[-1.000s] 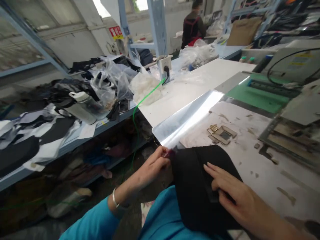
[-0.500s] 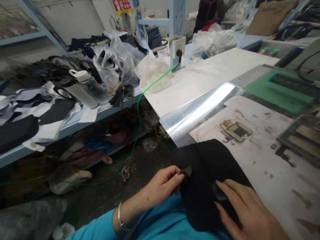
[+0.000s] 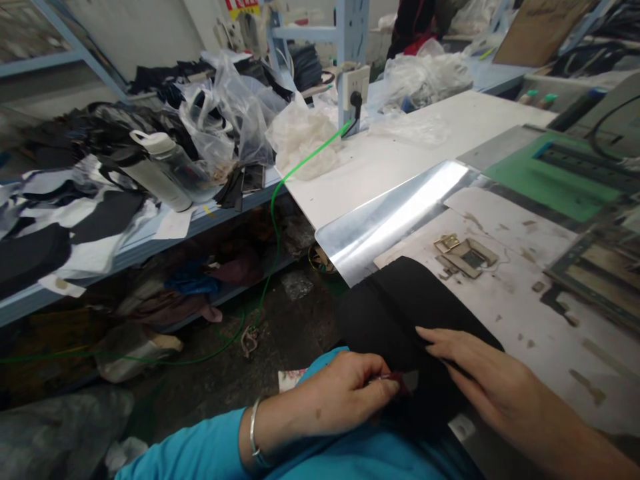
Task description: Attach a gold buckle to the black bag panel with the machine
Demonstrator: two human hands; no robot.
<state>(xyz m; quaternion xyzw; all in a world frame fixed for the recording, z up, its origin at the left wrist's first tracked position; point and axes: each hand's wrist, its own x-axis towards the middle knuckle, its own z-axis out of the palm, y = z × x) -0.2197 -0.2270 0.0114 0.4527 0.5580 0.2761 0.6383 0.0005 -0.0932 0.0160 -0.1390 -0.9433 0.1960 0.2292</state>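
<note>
A black fabric piece (image 3: 425, 287) lies partly on the right-hand table's edge and partly over my lap. My left hand (image 3: 350, 390), with a bangle on its wrist, is closed on a small dark red tool (image 3: 399, 381) with a short flat blade, held over the near part of the fabric. To its right, my right hand (image 3: 493, 377) rests on the fabric with its fingers stretched out and nothing visible between them.
A shiny metal sheet (image 3: 400, 213) and a metal fixture (image 3: 467, 257) are on the right-hand table. A green cable (image 3: 274, 220) hangs across the gap. Bottles (image 3: 163, 180) and cut pieces cover the left bench (image 3: 120, 260).
My left hand has moved right and down with the red tool. My right hand has shifted up a little and its fingers have flattened on the fabric. The fabric's near part has shifted.
</note>
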